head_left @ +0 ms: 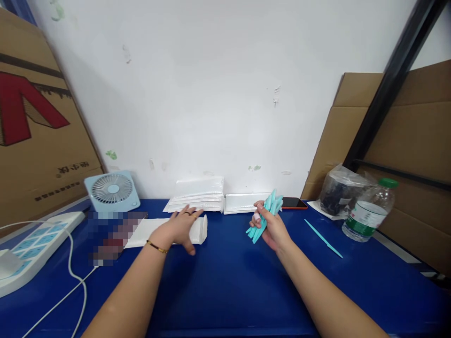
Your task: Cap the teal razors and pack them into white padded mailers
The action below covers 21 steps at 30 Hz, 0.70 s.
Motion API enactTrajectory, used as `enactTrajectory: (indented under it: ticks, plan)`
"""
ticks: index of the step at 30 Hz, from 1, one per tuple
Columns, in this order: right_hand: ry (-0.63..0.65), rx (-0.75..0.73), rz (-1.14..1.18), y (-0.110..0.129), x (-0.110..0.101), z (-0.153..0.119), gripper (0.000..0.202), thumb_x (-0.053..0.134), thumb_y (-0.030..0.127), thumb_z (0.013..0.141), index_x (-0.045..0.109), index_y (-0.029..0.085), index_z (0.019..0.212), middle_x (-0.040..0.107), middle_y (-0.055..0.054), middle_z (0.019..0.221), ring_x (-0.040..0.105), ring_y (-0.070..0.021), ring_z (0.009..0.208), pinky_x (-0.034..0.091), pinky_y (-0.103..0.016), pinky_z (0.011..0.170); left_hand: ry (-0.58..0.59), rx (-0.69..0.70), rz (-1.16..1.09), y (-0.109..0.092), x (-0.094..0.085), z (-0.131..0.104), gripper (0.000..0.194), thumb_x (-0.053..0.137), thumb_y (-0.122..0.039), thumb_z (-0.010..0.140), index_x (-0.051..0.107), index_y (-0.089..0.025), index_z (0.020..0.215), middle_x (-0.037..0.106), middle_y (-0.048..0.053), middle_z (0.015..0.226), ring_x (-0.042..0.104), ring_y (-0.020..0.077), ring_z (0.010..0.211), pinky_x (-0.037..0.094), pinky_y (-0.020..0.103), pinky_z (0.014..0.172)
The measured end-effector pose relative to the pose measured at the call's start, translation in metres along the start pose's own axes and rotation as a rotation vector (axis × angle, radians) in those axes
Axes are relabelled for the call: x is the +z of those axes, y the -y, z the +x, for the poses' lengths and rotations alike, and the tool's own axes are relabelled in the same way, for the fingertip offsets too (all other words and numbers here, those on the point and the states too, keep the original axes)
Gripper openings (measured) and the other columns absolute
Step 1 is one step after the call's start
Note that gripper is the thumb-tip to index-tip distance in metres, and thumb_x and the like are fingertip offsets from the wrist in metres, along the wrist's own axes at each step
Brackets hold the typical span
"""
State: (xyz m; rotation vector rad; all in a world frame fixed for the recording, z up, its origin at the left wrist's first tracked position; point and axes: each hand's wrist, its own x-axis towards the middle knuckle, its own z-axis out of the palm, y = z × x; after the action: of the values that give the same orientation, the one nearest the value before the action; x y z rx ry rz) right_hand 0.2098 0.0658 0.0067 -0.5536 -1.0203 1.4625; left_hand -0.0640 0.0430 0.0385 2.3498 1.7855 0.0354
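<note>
A bunch of thin turquoise plastic sticks [269, 209], shaped like eyebrow razors, is gripped in my right hand [271, 226], its fingers closed around their middle. One more turquoise stick [323, 238] lies on the table to the right of that hand. My left hand [182, 227] is spread palm down over a flat white packet [148, 232]; whether it touches the packet I cannot tell. Behind it, against the wall, sits a stack of white packets [197, 195]. A second, lower pile of white packets [241, 203] stands beside it, partly behind my right hand.
The blue table [225, 291] also bears a small fan [112, 190], a power strip [42, 244] with white cables, and a partly blurred object at left. A phone [295, 203], a bagged dark item [338, 190] and a water bottle [368, 213] stand at right. Cardboard flanks both sides.
</note>
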Motion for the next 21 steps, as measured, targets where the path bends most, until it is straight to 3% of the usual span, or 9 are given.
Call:
enactTrajectory:
  ticks: [3,6,9,11,14,18,21]
  plan:
    - [-0.011,0.068,0.076,0.000,-0.007,0.006,0.024,0.066,0.035,0.072,0.054,0.022,0.088,0.034,0.011,0.046,0.026,-0.0048,0.036,0.033,-0.020,0.041,0.177,-0.219,0.128,0.030,0.004,0.001,0.124,0.079,-0.035,0.029,0.024,-0.018,0.139,0.028,0.020,0.141,0.010,0.0429,0.131,0.010,0.065,0.098]
    - [-0.012,0.127,0.120,0.000,-0.010,0.008,0.021,0.066,0.034,0.072,0.057,0.020,0.085,0.030,0.011,0.046,0.022,-0.0048,0.035,0.029,-0.019,0.037,0.147,-0.185,0.150,0.033,0.013,0.008,0.105,0.074,-0.032,0.038,0.034,-0.018,0.134,0.040,0.020,0.133,0.029,0.0387,0.126,0.018,0.058,0.100]
    - [-0.032,0.153,0.171,0.002,-0.007,0.007,0.018,0.063,0.036,0.073,0.056,0.020,0.075,0.034,0.009,0.046,0.028,-0.0064,0.036,0.033,-0.022,0.039,0.022,-0.023,0.167,0.012,0.021,0.015,0.075,0.070,-0.033,0.044,0.052,-0.019,0.116,0.055,0.014,0.114,0.047,0.0332,0.111,0.029,0.046,0.097]
    - [-0.073,0.179,0.212,0.002,-0.005,0.007,0.023,0.062,0.040,0.073,0.053,0.020,0.067,0.042,0.005,0.048,0.041,-0.0095,0.042,0.041,-0.025,0.045,-0.058,0.088,0.176,-0.012,0.026,0.021,0.057,0.068,-0.034,0.046,0.058,-0.018,0.100,0.058,0.012,0.103,0.052,0.0309,0.102,0.036,0.041,0.092]
    - [-0.166,0.187,0.200,0.000,-0.007,0.009,0.028,0.058,0.046,0.072,0.051,0.020,0.064,0.054,0.000,0.054,0.056,-0.0162,0.058,0.047,-0.031,0.057,-0.165,0.184,0.156,-0.048,0.032,0.027,0.053,0.066,-0.032,0.048,0.054,-0.017,0.097,0.058,0.010,0.099,0.056,0.0282,0.092,0.040,0.037,0.085]
    - [-0.359,0.054,0.071,-0.005,-0.019,0.017,0.027,0.059,0.043,0.069,0.046,0.022,0.060,0.054,0.002,0.050,0.053,-0.0155,0.050,0.046,-0.029,0.050,-0.192,0.228,0.073,-0.076,0.031,0.030,0.045,0.060,-0.028,0.055,0.051,-0.019,0.098,0.061,0.005,0.090,0.059,0.0256,0.084,0.042,0.032,0.072]
    - [-0.381,0.068,-0.019,-0.009,-0.024,0.020,0.027,0.058,0.044,0.068,0.045,0.022,0.058,0.047,0.004,0.042,0.044,-0.0124,0.037,0.035,-0.025,0.036,-0.222,0.214,0.000,-0.082,0.026,0.027,0.045,0.056,-0.029,0.058,0.048,-0.020,0.102,0.061,0.005,0.090,0.060,0.0249,0.080,0.041,0.029,0.064]
